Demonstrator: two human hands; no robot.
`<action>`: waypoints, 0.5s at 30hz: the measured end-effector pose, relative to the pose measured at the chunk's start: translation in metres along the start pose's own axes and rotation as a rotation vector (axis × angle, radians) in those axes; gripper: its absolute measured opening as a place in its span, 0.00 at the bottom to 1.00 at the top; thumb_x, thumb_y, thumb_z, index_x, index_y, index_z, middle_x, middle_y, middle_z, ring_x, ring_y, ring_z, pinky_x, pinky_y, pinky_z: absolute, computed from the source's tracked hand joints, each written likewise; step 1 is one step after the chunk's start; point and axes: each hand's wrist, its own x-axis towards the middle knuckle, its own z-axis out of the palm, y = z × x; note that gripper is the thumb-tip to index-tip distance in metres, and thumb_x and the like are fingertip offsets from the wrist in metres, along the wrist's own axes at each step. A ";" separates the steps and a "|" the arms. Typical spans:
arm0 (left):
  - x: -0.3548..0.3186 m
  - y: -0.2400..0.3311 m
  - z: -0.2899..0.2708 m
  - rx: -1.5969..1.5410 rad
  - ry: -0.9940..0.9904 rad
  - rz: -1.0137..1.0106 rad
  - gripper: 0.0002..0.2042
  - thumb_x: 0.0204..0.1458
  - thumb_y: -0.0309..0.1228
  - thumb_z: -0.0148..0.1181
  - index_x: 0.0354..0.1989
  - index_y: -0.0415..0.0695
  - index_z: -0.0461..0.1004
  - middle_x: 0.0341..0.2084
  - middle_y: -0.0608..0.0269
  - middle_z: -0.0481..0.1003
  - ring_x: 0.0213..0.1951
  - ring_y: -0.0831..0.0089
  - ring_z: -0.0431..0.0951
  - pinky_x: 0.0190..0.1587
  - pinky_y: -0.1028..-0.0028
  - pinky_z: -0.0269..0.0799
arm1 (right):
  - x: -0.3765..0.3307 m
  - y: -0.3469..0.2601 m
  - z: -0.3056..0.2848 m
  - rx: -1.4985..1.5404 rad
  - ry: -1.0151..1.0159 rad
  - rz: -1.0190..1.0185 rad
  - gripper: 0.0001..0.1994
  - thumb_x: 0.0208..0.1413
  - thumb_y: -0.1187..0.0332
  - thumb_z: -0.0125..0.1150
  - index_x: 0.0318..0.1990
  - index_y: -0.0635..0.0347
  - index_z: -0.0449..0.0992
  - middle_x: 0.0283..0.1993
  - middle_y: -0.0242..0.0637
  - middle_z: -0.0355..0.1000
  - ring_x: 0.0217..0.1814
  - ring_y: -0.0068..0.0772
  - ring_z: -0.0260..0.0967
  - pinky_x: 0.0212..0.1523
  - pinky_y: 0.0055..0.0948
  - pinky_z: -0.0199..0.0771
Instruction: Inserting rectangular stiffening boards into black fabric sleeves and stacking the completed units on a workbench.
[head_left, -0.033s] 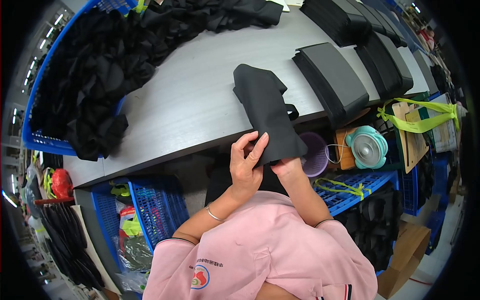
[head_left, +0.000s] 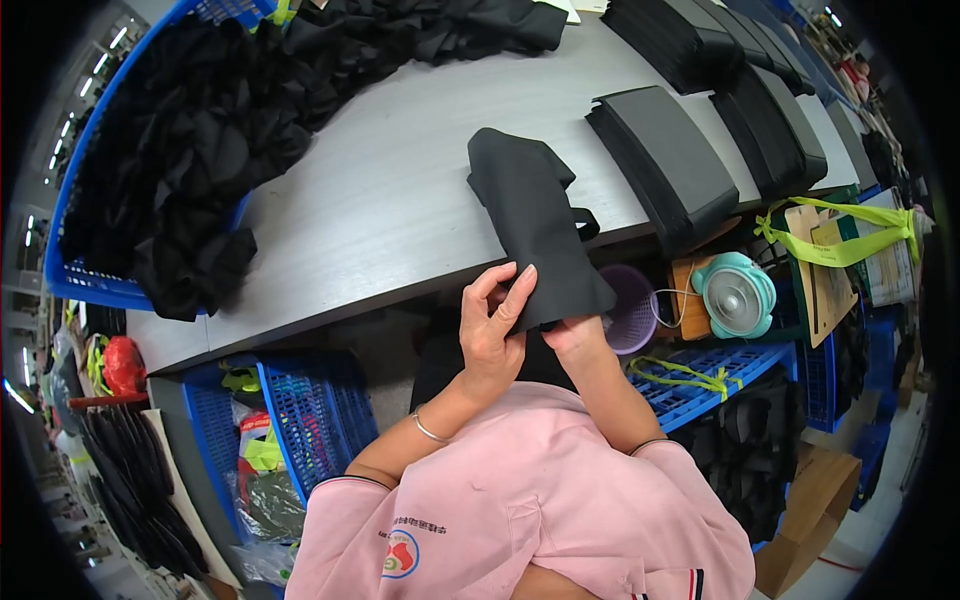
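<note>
The black fabric piece (head_left: 535, 220) lies with its far end on the grey desk (head_left: 370, 170) and its near end over the front edge, in your hands. It looks light, soft and foldable — unlikely to break, best taken by its near edges. Your left hand (head_left: 490, 335) has its fingers at the left edge, though you can't tell if they pinch; your right hand (head_left: 575, 335) has its fingers hidden beneath. A heaped blue basket (head_left: 62, 240) stands left, stacked black panels (head_left: 670, 155) right — a teal fan (head_left: 738, 292) below.
</note>
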 end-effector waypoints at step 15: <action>0.009 -0.008 -0.020 -0.063 -0.120 -0.008 0.34 0.43 0.15 0.57 0.66 0.35 0.65 0.63 0.45 0.65 0.54 0.53 0.73 0.57 0.66 0.69 | 0.019 0.006 0.006 -0.081 0.019 -0.122 0.19 0.65 0.64 0.56 0.60 0.61 0.69 0.56 0.38 0.72 0.55 0.33 0.73 0.56 0.34 0.77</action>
